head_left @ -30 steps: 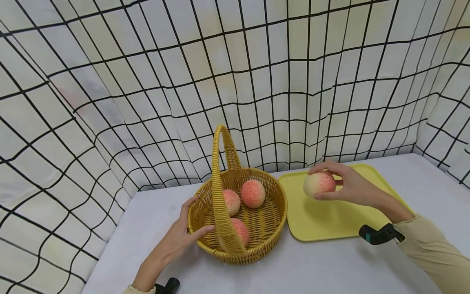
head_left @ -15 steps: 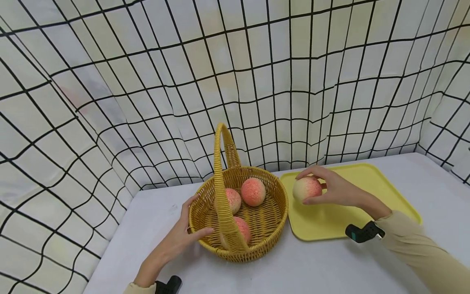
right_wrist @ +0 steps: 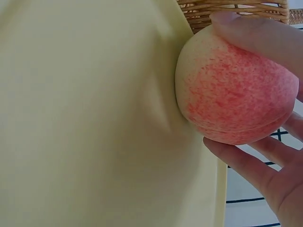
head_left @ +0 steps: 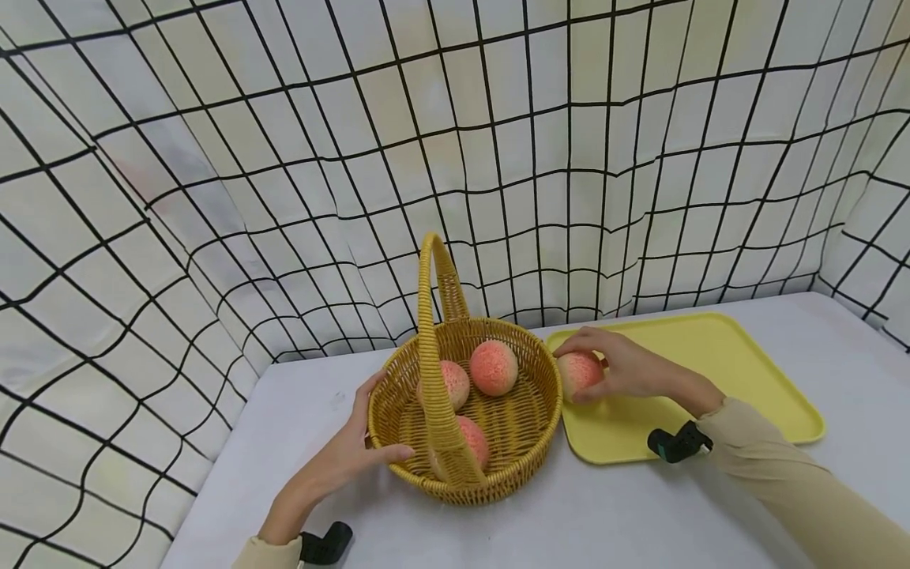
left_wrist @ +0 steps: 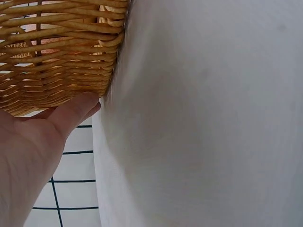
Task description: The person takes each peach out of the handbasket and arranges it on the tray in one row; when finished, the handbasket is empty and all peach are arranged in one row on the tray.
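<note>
Grid backdrop (head_left: 526, 158): beyond both grips, cut off above in the head view. Desk (head_left: 569, 525): pale, beneath both grips, its near edge out of frame. Tray (head_left: 739, 356): yellow, under the right grip and extending to its right, partly covered by hand and forearm. Basket (head_left: 522, 466): woven, directly right of the left grip and just left of the right grip; its handle (head_left: 429, 348) arches upward and masks some of the contents. Right grip (head_left: 626, 363): closed round a peach to the fruit's width, thumb on the near side, fingers on the far side; the hand is cropped in the right wrist view. Left grip (head_left: 355, 446): spread wide, thumb and fingers against the basket's outer side; most of its fingers are hidden in the left wrist view. Held peach (head_left: 579, 375): within the right grip, at the tray's left end beside the basket; contact with either cannot be determined. Far peach (head_left: 494, 367), middle peach (head_left: 456, 383) and near peach (head_left: 474, 438): in the basket, right of the left grip; the handle partly conceals the latter two.
</note>
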### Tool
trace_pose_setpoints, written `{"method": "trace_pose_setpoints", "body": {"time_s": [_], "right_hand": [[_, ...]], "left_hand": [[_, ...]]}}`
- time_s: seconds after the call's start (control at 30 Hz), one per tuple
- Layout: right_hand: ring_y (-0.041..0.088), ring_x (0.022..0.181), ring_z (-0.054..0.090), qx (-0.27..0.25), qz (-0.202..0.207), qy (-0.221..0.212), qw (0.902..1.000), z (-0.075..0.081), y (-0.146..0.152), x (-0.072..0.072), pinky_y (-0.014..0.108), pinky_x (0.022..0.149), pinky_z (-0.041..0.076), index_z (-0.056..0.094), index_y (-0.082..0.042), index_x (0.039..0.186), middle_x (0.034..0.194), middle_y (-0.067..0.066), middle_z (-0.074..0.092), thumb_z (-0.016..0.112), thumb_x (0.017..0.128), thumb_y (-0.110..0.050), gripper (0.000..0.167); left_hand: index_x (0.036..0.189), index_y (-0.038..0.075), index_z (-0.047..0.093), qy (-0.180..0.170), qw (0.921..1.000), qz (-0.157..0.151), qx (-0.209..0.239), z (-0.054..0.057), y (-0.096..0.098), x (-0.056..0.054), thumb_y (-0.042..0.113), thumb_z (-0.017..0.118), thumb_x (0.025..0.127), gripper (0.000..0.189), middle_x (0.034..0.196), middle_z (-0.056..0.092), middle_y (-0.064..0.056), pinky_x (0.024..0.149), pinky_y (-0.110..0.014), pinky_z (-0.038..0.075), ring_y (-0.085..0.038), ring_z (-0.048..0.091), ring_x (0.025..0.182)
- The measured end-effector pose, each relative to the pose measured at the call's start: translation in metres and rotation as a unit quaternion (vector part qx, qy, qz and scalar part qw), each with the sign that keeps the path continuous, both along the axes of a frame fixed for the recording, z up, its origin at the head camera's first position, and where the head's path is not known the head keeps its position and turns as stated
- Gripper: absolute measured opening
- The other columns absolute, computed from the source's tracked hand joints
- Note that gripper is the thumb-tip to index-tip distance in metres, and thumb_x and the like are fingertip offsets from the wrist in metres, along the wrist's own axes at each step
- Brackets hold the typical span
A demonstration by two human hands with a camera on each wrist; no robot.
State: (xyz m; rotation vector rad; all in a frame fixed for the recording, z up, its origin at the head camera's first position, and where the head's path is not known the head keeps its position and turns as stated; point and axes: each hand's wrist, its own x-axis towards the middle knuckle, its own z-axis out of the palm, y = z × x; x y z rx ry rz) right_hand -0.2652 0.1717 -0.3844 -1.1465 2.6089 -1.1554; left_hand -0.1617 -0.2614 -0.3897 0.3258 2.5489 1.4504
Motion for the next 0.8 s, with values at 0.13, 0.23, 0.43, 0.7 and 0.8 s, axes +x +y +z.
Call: {"method": "trace_pose_setpoints", "body": {"time_s": [0.13, 0.23, 0.43, 0.7, 0.8], "right_hand": [[0.025, 0.106, 0.062, 0.014, -0.004, 0.021, 0.9997, 0.004, -0.002, -0.001, 0.037, 0.084, 0.056, 0.071, -0.009, 0.130, 0.126, 0.010, 0.063, 0.092, 0.081, -0.022, 0.055], [0.025, 0.106, 0.062, 0.022, -0.010, 0.037, 0.9990, 0.004, -0.003, -0.001, 0.038, 0.085, 0.056, 0.071, -0.009, 0.130, 0.125, 0.011, 0.063, 0.091, 0.081, -0.022, 0.054], [0.028, 0.111, 0.061, 0.017, -0.014, 0.029, 0.9993, 0.001, -0.002, -0.002, 0.043, 0.089, 0.055, 0.069, -0.009, 0.130, 0.127, 0.011, 0.063, 0.092, 0.081, -0.022, 0.055], [0.040, 0.123, 0.059, -0.020, -0.011, -0.027, 0.9994, 0.017, 0.011, 0.003, 0.053, 0.096, 0.056, 0.061, 0.001, 0.136, 0.139, 0.019, 0.058, 0.089, 0.084, -0.014, 0.061], [0.042, 0.126, 0.058, -0.029, -0.012, 0.001, 0.9995, 0.033, 0.012, 0.007, 0.059, 0.102, 0.051, 0.061, -0.001, 0.137, 0.139, 0.017, 0.059, 0.087, 0.086, -0.012, 0.058]], "left_hand": [[0.167, 0.021, -0.004, 0.006, 1.0000, -0.004, 0.002, 0.001, -0.001, -0.001, 0.033, 0.083, 0.087, 0.118, 0.170, 0.010, -0.025, 0.116, -0.064, 0.030, -0.048, 0.026, 0.152], [0.167, 0.022, -0.003, 0.008, 1.0000, -0.002, 0.004, 0.002, 0.000, -0.001, 0.033, 0.084, 0.087, 0.119, 0.170, 0.012, -0.025, 0.116, -0.063, 0.029, -0.048, 0.027, 0.152], [0.167, 0.023, -0.002, -0.005, 0.9999, 0.009, 0.003, 0.003, 0.003, -0.001, 0.033, 0.083, 0.088, 0.116, 0.170, 0.014, -0.024, 0.117, -0.063, 0.028, -0.046, 0.026, 0.153], [0.166, 0.023, -0.003, -0.014, 0.9998, 0.014, 0.006, 0.002, 0.003, 0.000, 0.034, 0.083, 0.088, 0.117, 0.169, 0.014, -0.024, 0.117, -0.062, 0.028, -0.044, 0.028, 0.152], [0.166, 0.023, -0.002, -0.012, 0.9998, 0.011, 0.014, 0.001, 0.003, 0.001, 0.033, 0.084, 0.088, 0.117, 0.169, 0.015, -0.024, 0.117, -0.061, 0.029, -0.044, 0.028, 0.152]]}}
